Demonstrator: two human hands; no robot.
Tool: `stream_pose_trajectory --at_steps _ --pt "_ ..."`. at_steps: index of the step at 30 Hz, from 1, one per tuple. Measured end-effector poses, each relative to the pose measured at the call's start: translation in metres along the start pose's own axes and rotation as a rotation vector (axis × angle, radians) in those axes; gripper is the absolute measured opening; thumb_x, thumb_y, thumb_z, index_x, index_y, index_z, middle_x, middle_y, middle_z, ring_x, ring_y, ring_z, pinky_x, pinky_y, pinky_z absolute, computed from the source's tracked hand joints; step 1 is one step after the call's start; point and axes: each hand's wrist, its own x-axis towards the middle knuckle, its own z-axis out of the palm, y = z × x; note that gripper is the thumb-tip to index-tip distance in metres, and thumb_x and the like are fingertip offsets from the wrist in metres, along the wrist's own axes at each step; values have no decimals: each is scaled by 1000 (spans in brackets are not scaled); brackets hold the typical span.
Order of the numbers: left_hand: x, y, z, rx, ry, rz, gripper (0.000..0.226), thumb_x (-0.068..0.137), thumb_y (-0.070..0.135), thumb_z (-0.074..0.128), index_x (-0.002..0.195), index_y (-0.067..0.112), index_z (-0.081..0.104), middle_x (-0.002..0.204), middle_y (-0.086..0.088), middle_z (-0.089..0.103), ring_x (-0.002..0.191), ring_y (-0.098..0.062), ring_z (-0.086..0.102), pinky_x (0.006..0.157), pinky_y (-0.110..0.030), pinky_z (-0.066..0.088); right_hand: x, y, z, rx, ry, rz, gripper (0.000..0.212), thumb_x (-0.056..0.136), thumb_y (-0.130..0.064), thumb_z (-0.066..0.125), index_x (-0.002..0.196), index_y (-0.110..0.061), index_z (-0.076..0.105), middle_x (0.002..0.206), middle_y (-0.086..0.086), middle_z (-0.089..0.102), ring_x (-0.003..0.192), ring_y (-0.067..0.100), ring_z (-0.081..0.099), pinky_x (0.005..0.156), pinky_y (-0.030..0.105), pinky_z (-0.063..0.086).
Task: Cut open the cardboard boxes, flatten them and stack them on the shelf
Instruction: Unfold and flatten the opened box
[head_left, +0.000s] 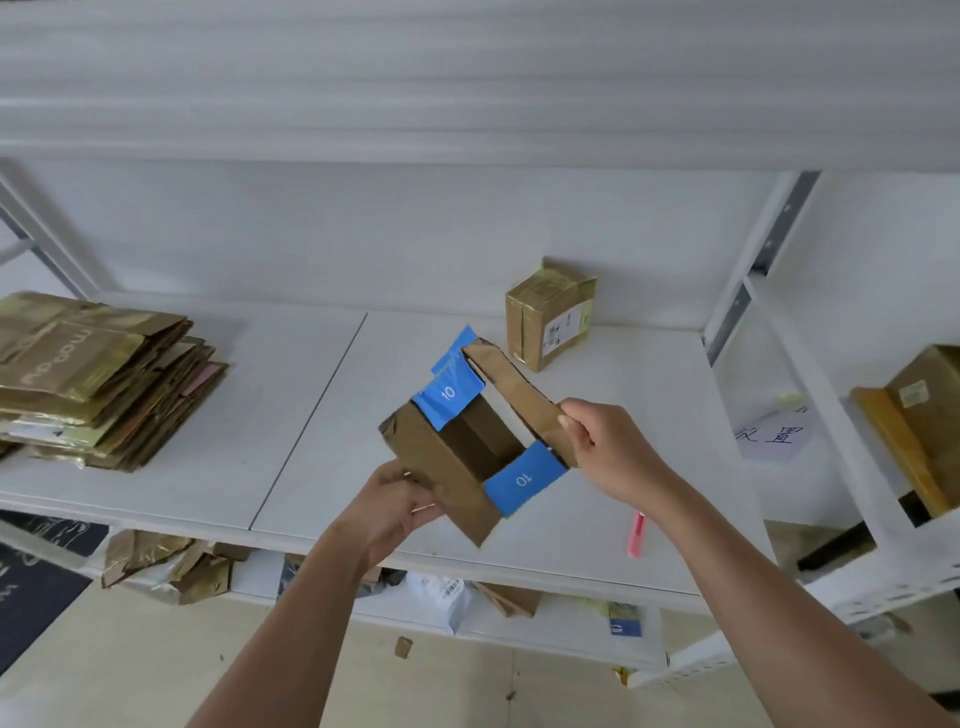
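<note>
Brown cardboard box (457, 457), open with blue taped flaps, is held above the shelf (218, 441). To flatten it well, I judge both flaps should be pulled apart evenly. The left hand (400, 504) grips the near wall, possibly with something thin. The right hand (597, 441) pinches the far flap, arms extended.
</note>
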Motion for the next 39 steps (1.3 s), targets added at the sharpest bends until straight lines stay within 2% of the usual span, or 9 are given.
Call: stream_pose_trajectory --at_steps 5,8,11,13,16,20,26,33,39 --pt "1 5 11 767 492 314 117 75 15 85 157 19 3 158 -12 24 143 -31 32 114 -46 34 3 -9 8 -23 -93 -6 43 103 -9 43 67 -27 29 68 -17 29 60 -3 31 51 5 38" --pt "3 5 12 1201 532 508 106 79 24 80 156 21 7 160 -9 17 149 -28 13 122 -45 8 6 -7 15 -38 -151 -12 38 103 -8 41 67 -16 35 64 -6 34 57 6 31 51 16 32" --pt "4 7 18 1336 568 411 79 82 35 75 143 23 26 130 -2 55 121 -25 53 110 -43 37 7 -9 22 -42 -197 -6 26 104 -11 42 81 -2 51 67 2 45 60 12 40 58 27 31" --pt "2 6 19 1266 589 319 59 81 34 72 126 22 35 98 4 58 86 -22 58 70 -36 50 6 -10 25 29 -168 -23 21 103 -17 47 94 -6 62 75 -1 57 65 5 49 61 22 39" --pt "2 -4 12 1136 518 228 47 77 34 73 107 22 40 85 6 53 73 -14 55 56 -29 43 -5 -3 36 219 -97 24 47 94 -39 62 136 -22 50 130 -13 53 113 -6 46 92 9 35" --pt "3 -23 5 1040 393 198 48 76 31 76 108 19 43 95 3 55 77 -8 53 59 -27 45 -20 14 66 307 24 246 101 75 -53 78 152 -30 16 149 -8 25 135 9 28 110 30 30" --pt "-2 -27 2 820 152 188 78 90 16 64 149 29 14 115 -1 56 93 -12 59 67 -20 49 -19 21 87 398 71 385 94 78 -22 81 150 -25 20 140 -3 37 134 17 36 99 24 33" --pt "-13 -1 -29 90 24 45 65 93 -8 46 146 28 38 111 -12 68 110 -28 62 113 -54 33 -13 23 54 334 -234 146 69 94 2 51 143 -44 34 147 -12 33 120 -4 41 75 -1 41" --pt "-17 -27 -62 -203 101 -153 47 86 3 33 127 -1 56 111 -22 70 107 -36 66 98 -50 49 -29 42 80 -38 -637 27 92 89 15 43 155 -42 13 158 -31 -9 147 1 -5 114 23 30"
